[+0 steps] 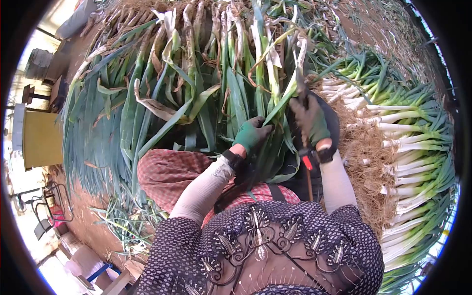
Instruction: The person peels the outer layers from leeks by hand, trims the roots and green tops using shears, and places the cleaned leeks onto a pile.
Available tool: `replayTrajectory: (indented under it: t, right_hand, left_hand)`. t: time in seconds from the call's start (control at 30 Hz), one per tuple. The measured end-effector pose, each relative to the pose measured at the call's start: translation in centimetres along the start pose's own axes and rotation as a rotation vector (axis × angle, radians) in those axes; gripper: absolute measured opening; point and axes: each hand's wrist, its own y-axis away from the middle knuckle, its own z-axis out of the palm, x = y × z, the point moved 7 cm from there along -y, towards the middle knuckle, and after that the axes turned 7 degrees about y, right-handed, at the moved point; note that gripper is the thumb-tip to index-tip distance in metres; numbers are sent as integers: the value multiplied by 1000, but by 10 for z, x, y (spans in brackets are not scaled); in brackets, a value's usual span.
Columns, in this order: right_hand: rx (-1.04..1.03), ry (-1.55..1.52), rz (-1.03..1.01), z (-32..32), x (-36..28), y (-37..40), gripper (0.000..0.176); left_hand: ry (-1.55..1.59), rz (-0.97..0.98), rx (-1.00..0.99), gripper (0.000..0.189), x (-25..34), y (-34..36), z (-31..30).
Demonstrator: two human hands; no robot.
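Note:
My left hand (253, 133), in a green glove with dark fingertips, is closed on the green leaves of a leek (281, 103) above my lap. The leek's paler end rises away from me, with yellowed, dry leaves about it. Just to its right is my right hand (310, 118), gloved the same way and smeared by motion, its fingers close beside the leek's stalk. Below my right wrist shows a small red and black object (307, 161) with a thin brown rod under it.
A broad heap of untrimmed leeks (196, 64) lies in front and to the left. Cleaned leeks (403, 147), white stalks and roots (364, 172) showing, are stacked along my right. Loose leaves (130, 221) litter the ground on the left, near a yellow crate (43, 138).

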Motion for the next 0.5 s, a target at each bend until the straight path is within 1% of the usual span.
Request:
replayTrajectory:
  t: [0.03,0.07,0.1,0.17,0.2,0.23,0.27,0.3,0.33,0.37,0.4,0.43,0.5]
  right_hand:
    - [-156,-314,102,1,14,-16,52]
    - [-315,-633,199,3,15,-27,51]
    - [-277,-819,143,-6,10,-36,49]
    - [-196,-1189,26,-36,-17,-42,46]
    - [-217,-1007,30,-33,-15,-42,46]
    - [-238,-825,34,-30,-12,-42,46]
    - [-258,-640,31,-29,-20,-40,46]
    - [-311,-310,76,-23,-21,-20,43]
    - [-370,-187,114,-16,-45,12,46]
    - [-365,-274,-103,20,-28,20,51]
    - [-394,-3,-80,41,-9,33,53]
    - [-413,139,-93,47,-15,51,51]
    - [-447,214,-65,60,-8,75,52]
  left_hand:
    - [-66,53,0,35,5,2,1]
    - [-136,107,5,34,13,7,1]
    - [-108,102,10,32,15,14,-1]
    - [95,145,97,32,5,22,-13]
    - [196,162,144,33,-2,24,-21]
    - [200,192,214,32,-1,27,-29]
    - [207,113,198,33,0,26,-33]
    - [219,35,184,34,2,24,-39]
    - [232,-48,168,35,0,22,-43]
    - [181,-76,176,37,-4,13,-48]
    - [174,-95,185,37,-12,6,-51]
    - [164,-114,189,37,-19,-2,-53]
    - [169,-140,201,36,-24,-6,-52]
